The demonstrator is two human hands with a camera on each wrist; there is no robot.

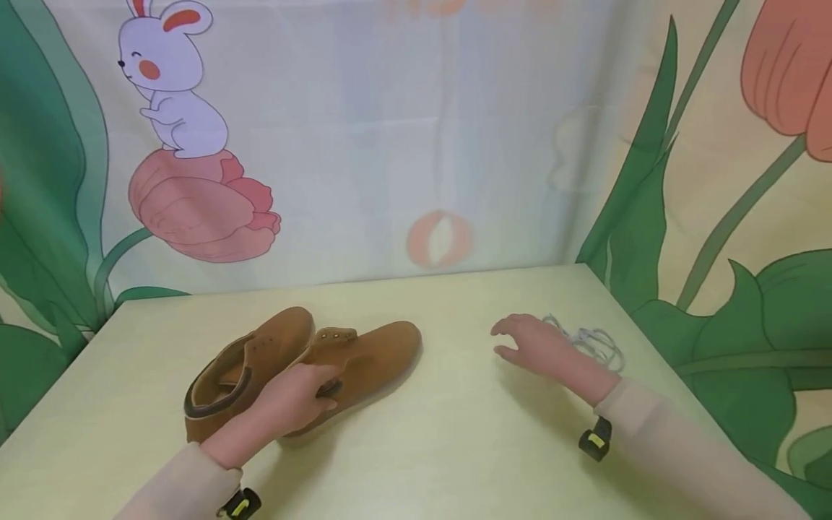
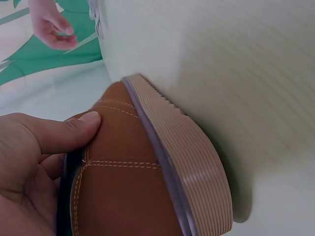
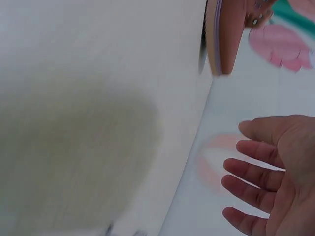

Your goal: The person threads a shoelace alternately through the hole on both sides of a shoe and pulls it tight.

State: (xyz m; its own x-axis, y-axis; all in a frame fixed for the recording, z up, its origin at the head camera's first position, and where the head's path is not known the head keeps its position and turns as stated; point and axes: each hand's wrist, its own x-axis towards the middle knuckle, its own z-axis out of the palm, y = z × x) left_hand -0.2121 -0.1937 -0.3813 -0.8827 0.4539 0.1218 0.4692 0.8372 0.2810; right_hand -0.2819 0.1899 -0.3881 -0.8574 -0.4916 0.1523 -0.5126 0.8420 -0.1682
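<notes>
My left hand (image 1: 300,396) grips the side of the nearer brown shoe (image 1: 383,354) at its dark-edged collar. In the left wrist view the thumb (image 2: 74,132) presses on the stitched outer wall while the fingers go inside the opening. This shoe's heel is largely hidden by the hand in the head view. A matching brown shoe (image 1: 286,336) stands just to its left, toe pointing away. My right hand (image 1: 536,345) hovers over the right part of the table with fingers spread and bent a little, holding nothing. Behind it lies a loose heap of pale grey shoelaces (image 1: 601,347).
Both shoes stand on a pale yellow table (image 1: 442,448). A printed cloth (image 1: 364,159) with a rabbit and tulips hangs at the table's far edge, and more printed cloth flanks it left and right. Each wrist wears a small black camera (image 1: 594,440).
</notes>
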